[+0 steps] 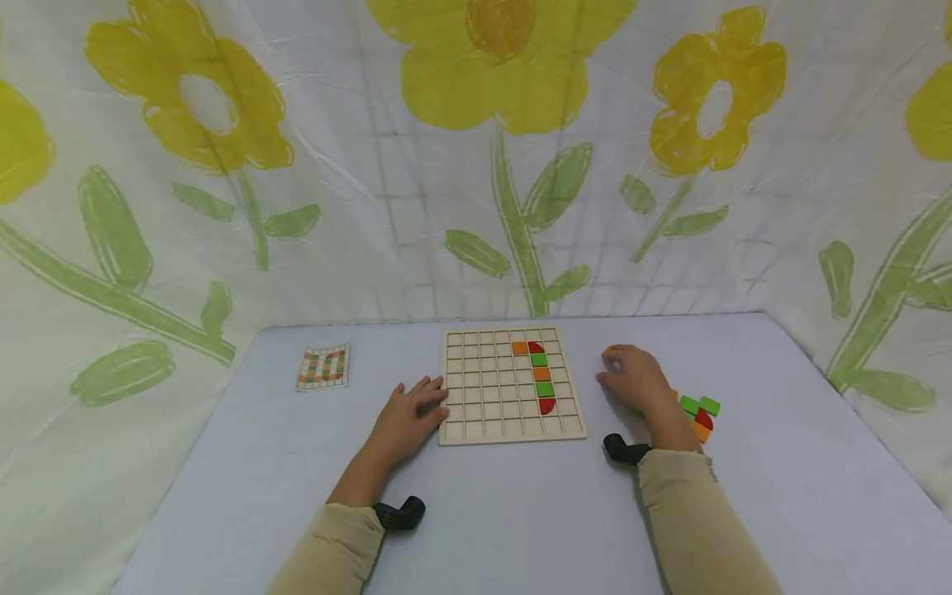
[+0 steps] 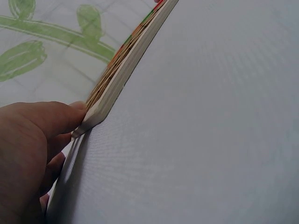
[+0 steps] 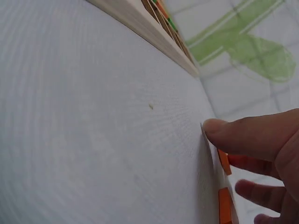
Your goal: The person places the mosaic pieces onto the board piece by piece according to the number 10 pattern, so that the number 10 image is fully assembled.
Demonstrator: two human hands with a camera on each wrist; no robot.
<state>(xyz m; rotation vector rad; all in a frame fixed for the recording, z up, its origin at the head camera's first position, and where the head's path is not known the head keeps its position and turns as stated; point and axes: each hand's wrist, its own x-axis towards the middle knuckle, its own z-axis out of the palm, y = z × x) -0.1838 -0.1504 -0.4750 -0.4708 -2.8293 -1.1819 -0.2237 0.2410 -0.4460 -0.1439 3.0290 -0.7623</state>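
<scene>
A square wooden grid board [image 1: 483, 438] lies mid-table with orange, green and red tiles [image 1: 541, 373] set in some cells. My left hand [image 1: 409, 417] rests at the board's left edge. In the left wrist view its thumb [image 2: 65, 116] lies against the board's corner. To the right of the board, my right hand [image 1: 635, 380] is low over the table. Its fingertips are at an orange tile [image 1: 608, 350]. In the right wrist view the thumb [image 3: 243, 135] stands apart from the index finger, which touches an orange tile [image 3: 224, 162]; the thumb partly hides it.
Loose green, red and orange tiles [image 1: 710, 406] lie by my right forearm, partly covered by it. A small patterned card [image 1: 323, 368] lies at the far left of the table. Behind the table hangs a white sheet [image 1: 349, 207] with printed yellow flowers.
</scene>
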